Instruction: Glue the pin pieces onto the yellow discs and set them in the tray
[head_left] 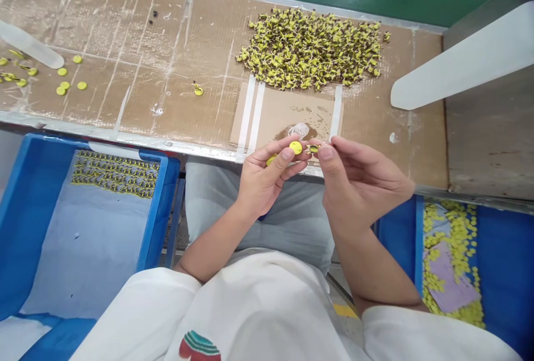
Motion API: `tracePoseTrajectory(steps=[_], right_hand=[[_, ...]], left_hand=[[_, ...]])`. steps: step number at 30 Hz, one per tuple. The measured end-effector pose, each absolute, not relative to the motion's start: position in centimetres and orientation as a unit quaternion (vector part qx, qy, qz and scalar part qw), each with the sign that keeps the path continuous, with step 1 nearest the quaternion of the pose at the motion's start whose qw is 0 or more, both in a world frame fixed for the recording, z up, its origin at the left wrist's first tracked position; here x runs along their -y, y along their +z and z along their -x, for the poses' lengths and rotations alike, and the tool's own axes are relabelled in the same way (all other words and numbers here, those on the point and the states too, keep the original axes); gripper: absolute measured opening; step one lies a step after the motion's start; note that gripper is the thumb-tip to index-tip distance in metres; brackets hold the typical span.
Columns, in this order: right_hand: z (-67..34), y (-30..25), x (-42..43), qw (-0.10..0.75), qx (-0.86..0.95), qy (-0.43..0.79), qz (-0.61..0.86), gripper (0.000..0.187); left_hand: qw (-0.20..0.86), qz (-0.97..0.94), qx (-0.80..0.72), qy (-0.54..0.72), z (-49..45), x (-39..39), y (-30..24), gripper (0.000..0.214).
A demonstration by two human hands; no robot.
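Observation:
My left hand [267, 174] is closed around small yellow discs, one yellow disc [296, 147] pinched at the thumb and index finger and part of another showing behind the thumb. Just to the right, my right hand [359, 180] pinches a small yellow-and-black figure [314, 149] between thumb and fingertips, close beside the disc. Whether the two parts touch I cannot tell. Beneath the hands, a cardboard sheet [271, 113] taped to the bench carries a whitish glue-like blob [299, 130] with wet stains around it.
A heap of yellow-and-black figures [312, 49] lies behind the sheet. One disc with a figure [198, 90] sits left of it, loose yellow discs [62, 72] farther left. Blue bins stand both sides: rows of assembled pieces [114, 174] left, yellow discs [456, 238] right. White arm-like pieces [459, 60] jut in.

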State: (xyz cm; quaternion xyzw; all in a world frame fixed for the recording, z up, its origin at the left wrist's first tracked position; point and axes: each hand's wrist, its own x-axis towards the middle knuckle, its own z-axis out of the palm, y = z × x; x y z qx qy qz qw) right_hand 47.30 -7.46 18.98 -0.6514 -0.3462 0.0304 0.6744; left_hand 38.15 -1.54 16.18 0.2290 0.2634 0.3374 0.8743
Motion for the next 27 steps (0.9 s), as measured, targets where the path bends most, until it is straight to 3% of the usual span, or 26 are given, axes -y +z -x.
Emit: tracePoseTrajectory(steps=[27], right_hand=[[-47.83, 18.22, 7.58, 0.638, 0.359, 0.008, 0.681, 0.018]], left_hand=[[0.871, -0.222, -0.277, 0.339, -38.36, 1.74, 16.24, 0.03]])
